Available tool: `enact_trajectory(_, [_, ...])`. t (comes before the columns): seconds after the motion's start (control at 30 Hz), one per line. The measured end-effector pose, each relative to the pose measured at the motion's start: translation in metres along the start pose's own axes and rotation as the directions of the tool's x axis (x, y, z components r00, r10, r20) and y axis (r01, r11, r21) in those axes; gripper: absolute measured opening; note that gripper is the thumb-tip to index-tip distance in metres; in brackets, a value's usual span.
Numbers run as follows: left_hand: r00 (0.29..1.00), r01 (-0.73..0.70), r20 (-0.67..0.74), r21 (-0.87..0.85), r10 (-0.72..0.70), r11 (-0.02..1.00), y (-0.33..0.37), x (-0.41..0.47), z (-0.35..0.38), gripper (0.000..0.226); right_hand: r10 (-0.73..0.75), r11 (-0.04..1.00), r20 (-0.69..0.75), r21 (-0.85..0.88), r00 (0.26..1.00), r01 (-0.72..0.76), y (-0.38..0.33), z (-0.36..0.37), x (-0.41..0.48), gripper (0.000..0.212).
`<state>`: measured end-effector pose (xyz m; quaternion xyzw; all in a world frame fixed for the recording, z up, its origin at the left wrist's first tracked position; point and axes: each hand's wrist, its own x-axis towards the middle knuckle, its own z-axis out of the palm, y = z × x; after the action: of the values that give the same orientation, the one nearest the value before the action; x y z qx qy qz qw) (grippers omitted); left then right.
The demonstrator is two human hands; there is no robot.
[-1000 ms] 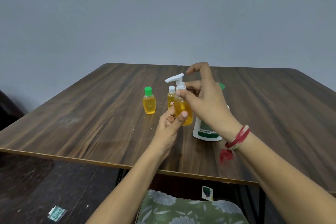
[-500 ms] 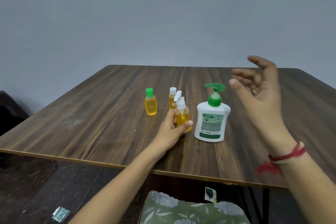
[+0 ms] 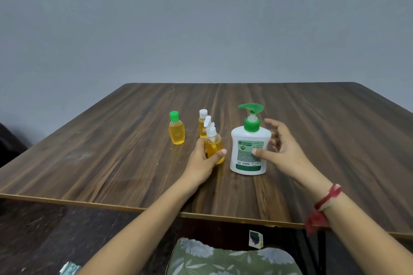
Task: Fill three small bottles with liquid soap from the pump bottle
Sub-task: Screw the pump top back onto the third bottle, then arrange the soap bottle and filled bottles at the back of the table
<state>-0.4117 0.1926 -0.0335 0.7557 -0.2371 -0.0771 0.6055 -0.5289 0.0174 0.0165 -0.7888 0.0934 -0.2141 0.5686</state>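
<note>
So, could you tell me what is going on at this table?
A person's left hand grips the spray bottle, standing on the table with yellow liquid inside. The right hand, spread open, is at the white pump bottle, thumb at its label. Behind stand the green-capped bottle and the white-capped bottle, both holding yellow liquid.

The table [image 3: 111, 163] under both hands is dark wood grain, smooth with a faint sheen. By the right hand [image 3: 283, 152], the pump bottle [image 3: 248, 138] is opaque white plastic, softly glossy, with a matt printed label and a shiny green plastic pump. In the left hand [image 3: 201, 163], the spray bottle [image 3: 213, 143] is clear, glossy plastic with a white plastic nozzle. Just beyond that hand, the green-capped bottle [image 3: 177, 129] and the white-capped bottle [image 3: 202, 128] are clear plastic too. The red wrist band [image 3: 328, 198] on the right arm looks like soft thread, frayed at its tassel. Below both hands is matt floral cloth [image 3: 223, 259].
</note>
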Motion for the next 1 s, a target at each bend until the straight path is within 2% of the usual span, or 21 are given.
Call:
enact_trajectory(0.1, [1.000,0.005,0.008,0.046,-0.006,0.999,-0.003,0.001,-0.005,0.038,0.026,1.000,0.037,-0.008,0.999,-0.026,0.003,0.005,0.003,0.080])
enact_trajectory(0.4, [1.000,-0.015,0.002,0.224,0.015,0.975,-0.011,0.003,-0.009,0.043,0.073,0.990,0.068,0.114,0.995,-0.080,0.005,0.009,0.006,0.058])
enact_trajectory(0.73, [1.000,-0.005,-0.001,0.191,0.006,0.982,-0.011,0.000,-0.014,0.036,0.111,0.988,-0.005,0.105,0.994,-0.110,0.007,-0.006,0.018,0.056])
enact_trajectory(1.0, [0.999,-0.028,0.026,0.174,0.024,0.984,-0.014,-0.002,-0.022,0.047,0.119,0.987,-0.012,0.114,0.993,-0.117,0.009,-0.011,0.031,0.053])
